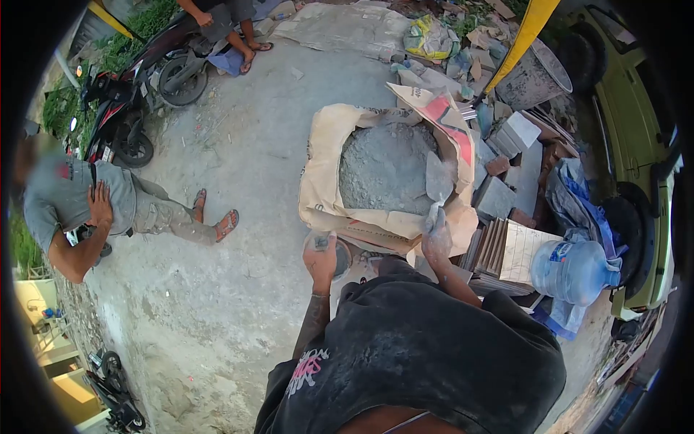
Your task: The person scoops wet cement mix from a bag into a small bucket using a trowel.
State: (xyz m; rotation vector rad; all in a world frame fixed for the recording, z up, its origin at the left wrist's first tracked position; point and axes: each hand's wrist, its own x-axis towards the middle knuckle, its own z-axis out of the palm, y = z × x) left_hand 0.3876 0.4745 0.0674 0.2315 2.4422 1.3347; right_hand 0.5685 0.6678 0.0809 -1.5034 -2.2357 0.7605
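Observation:
In front of me stands a torn-open paper cement bag (325, 155), its top edges folded outward, with grey cement powder (387, 166) inside. My right hand (437, 242) is closed around the handle of a trowel (438, 179). The trowel's dusty blade lies over the powder at the bag's right inner side. My left hand (319, 259) grips the rim of a small round grey container (342, 259), held close below the bag's near edge. What the container holds cannot be made out.
A person in a grey shirt (79, 195) stands at left; another person's legs (238, 40) show at the top. Right of the bag are stacked tiles (491, 249), broken blocks (495, 197), a large water bottle (571, 271) and a green vehicle (632, 116). Motorbikes (119, 119) stand behind left.

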